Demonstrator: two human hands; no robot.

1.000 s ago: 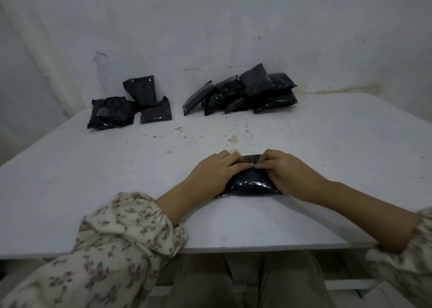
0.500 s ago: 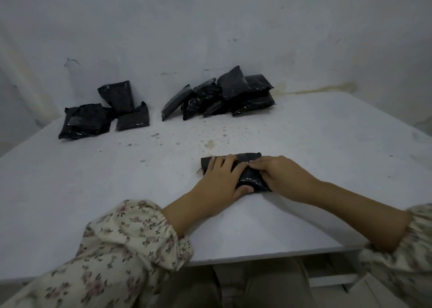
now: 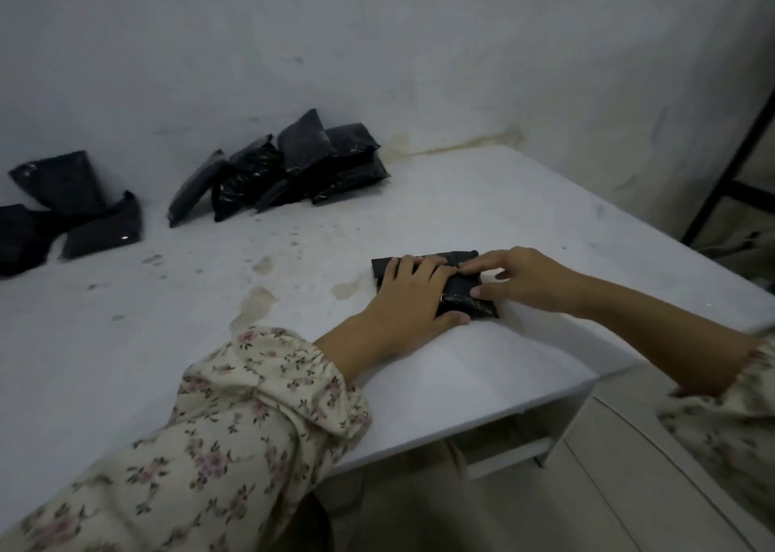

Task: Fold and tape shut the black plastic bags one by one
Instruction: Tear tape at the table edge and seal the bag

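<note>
Head view: both forearms reach forward over the near edge of the white table (image 3: 461, 199), floral sleeves (image 3: 235, 425) pushed back from the wrists. The left hand (image 3: 413, 295) lies palm down, wrist low, fingers straight and close together, pointing away from the person. The right hand (image 3: 532, 279) comes in from the right, arched, knuckles raised, fingers directed left toward the left fingertips. The black plastic bag (image 3: 463, 300) lies flat near the table's front right corner, its far edge folded over into a band. Bare tabletop surrounds the bag on the left, far and right sides; the near edge is close behind the wrists. The left hand is flat and open, pressing the bag's left half down. The right hand's index fingertip and thumb touch the bag at the fold; it appears to press rather than pinch, though blur limits certainty. A pile of black bags (image 3: 289, 165) leans at the wall (image 3: 419, 48), well apart. A second group of bags (image 3: 71, 207) lies far left.
</note>
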